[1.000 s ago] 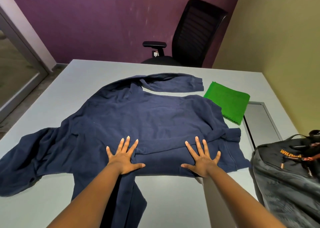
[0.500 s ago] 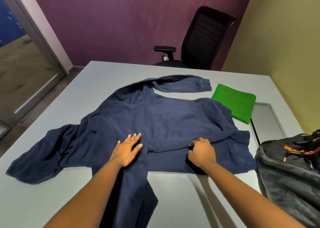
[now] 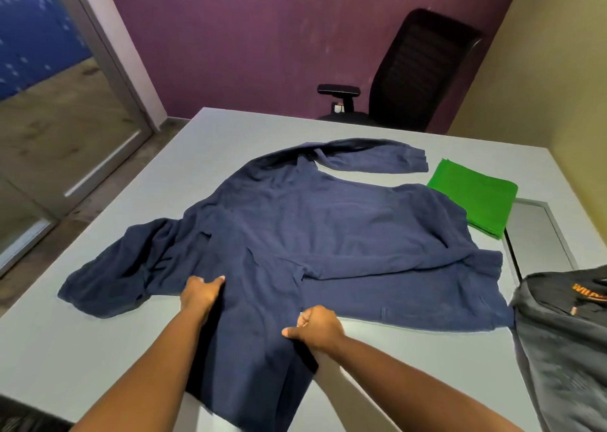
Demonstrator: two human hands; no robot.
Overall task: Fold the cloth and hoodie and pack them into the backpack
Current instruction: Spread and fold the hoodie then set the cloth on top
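Table (image 3: 98, 349) first: its grey top carries everything you need, and it runs away from you toward the purple wall. Across most of it lies the hoodie (image 3: 328, 228), navy, spread flat with its body running left to right in front of you. One sleeve reaches off to the far right, the hood bunches out to your left, and the other sleeve hangs toward you over the near edge, between your arms. That near sleeve is what the next fold looks to turn on: its long axis points straight at you, crosswise to the body, so it wants to go up and away onto the body.

Your backpack (image 3: 565, 349) sits at your right, dark grey, touching the hoodie's right hem; whether it is unzipped you cannot tell from here. The green cloth (image 3: 476, 195) lies already folded at the far right, just beside the hoodie's far edge.

Your left hand (image 3: 200, 293) is curled closed on fabric at the sleeve's left edge near the shoulder. Your right hand (image 3: 317, 328) is fisted on the sleeve's right edge, lower and nearer to you. Both have hold of it; the left sits closer to the body, so judge it the pivot.
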